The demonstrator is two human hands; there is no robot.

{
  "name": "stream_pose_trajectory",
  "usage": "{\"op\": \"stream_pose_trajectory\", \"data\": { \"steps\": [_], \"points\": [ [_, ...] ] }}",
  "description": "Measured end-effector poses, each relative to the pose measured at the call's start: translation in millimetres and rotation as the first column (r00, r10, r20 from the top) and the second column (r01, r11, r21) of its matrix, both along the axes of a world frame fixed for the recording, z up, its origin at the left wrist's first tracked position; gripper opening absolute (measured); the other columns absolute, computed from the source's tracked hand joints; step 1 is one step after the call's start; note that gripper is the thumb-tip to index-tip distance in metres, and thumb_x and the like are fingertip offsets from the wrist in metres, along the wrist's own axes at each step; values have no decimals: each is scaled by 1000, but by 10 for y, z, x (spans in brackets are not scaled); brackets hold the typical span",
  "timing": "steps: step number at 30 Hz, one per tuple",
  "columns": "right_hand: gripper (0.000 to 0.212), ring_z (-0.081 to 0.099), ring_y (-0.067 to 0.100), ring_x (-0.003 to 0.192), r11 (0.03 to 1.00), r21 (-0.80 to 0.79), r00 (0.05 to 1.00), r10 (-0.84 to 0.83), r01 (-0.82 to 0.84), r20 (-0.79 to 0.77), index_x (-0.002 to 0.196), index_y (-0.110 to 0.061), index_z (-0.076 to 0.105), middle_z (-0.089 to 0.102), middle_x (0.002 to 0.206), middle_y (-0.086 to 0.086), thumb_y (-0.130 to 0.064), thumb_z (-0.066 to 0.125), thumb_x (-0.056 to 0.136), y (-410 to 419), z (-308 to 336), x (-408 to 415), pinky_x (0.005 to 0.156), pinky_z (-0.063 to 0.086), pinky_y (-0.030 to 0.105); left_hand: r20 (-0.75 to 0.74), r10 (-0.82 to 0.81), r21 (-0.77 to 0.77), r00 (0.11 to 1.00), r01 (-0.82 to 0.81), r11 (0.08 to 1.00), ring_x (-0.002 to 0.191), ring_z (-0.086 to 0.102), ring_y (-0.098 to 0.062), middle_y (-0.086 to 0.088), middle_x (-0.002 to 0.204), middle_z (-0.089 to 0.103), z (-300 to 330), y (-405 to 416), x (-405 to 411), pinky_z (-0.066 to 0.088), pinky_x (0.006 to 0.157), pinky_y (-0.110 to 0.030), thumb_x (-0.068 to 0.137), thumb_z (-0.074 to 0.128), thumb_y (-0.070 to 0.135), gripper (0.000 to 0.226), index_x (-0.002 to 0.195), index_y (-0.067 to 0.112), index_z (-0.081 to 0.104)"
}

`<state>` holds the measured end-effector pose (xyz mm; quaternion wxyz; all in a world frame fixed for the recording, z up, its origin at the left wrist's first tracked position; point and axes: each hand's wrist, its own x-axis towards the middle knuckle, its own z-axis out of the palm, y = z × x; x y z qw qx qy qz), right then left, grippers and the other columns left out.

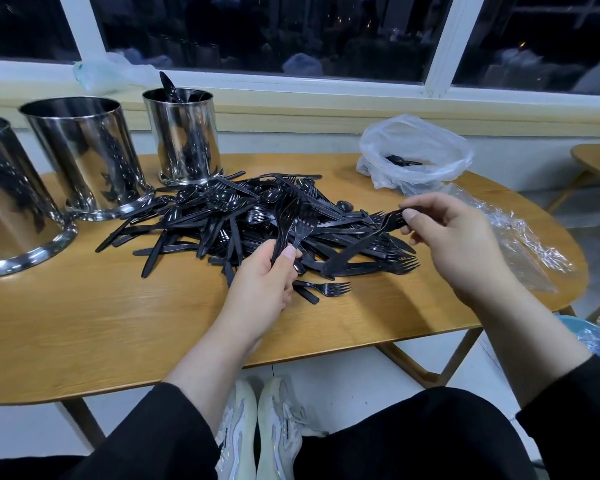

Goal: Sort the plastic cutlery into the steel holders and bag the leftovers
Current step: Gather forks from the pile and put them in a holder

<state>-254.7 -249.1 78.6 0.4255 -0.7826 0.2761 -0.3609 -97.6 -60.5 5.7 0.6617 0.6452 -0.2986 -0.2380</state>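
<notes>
Evidently we are mid-sort, gathering forks from the cutlery pile (257, 216) on the table (84, 323): our left hand (264, 271) grips a few forks (291, 220), our right hand (447, 233) pinches another fork (357, 247), which next joins them, bound for a steel holder (182, 136).

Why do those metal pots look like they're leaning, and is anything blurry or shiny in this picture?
Head view: the wide lens bends the edges, so the steel holders lean outward; they mirror the black cutlery pile. The right hand and its fork look slightly motion-blurred; the dark window shows faint reflections.
</notes>
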Motion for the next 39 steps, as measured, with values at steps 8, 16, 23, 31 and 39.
{"op": "stream_pose_trajectory", "data": {
  "steps": [8,16,23,31,39],
  "points": [
    [14,63,8,71,959,-117,953,234,-259,-193,100,-27,75,69,76,-5,-15,68,95,381,2,321,70,50,21,-105,-146,-32,984,144,989,66,69,-28,-13,86,75,48,17,9,55,60,-38,111,45,24,21,110,9,60],
    [22,54,-6,78,924,-355,985,94,-141,-146,113,-22,73,59,85,-18,-17,72,92,542,-191,728,74,40,6,-112,-142,-75,984,134,988,48,30,-13,-1,68,50,9,41,52,22,47,-24,109,47,35,21,100,20,59],
    [28,58,5,74,944,-329,917,-109,-25,-383,92,-20,72,65,78,-9,-44,60,98,357,-404,375,63,41,29,-175,-105,-132,979,83,988,52,24,-15,3,66,41,25,48,83,15,52,-34,103,60,34,20,84,34,65],
    [35,56,10,84,936,-350,878,-133,-42,-460,94,-25,71,57,86,-12,-58,71,84,500,-782,258,79,48,34,-119,-68,-62,991,61,996,47,31,-13,0,63,44,17,49,72,26,45,-26,108,50,36,24,106,14,59],
    [15,55,5,76,979,-205,911,-75,-11,-406,84,-27,66,59,79,-12,-40,73,89,498,-758,239,67,41,24,-102,-78,-81,992,69,994,50,27,-13,4,64,39,16,49,37,22,47,-26,105,57,32,18,92,20,55]
  ]
}}
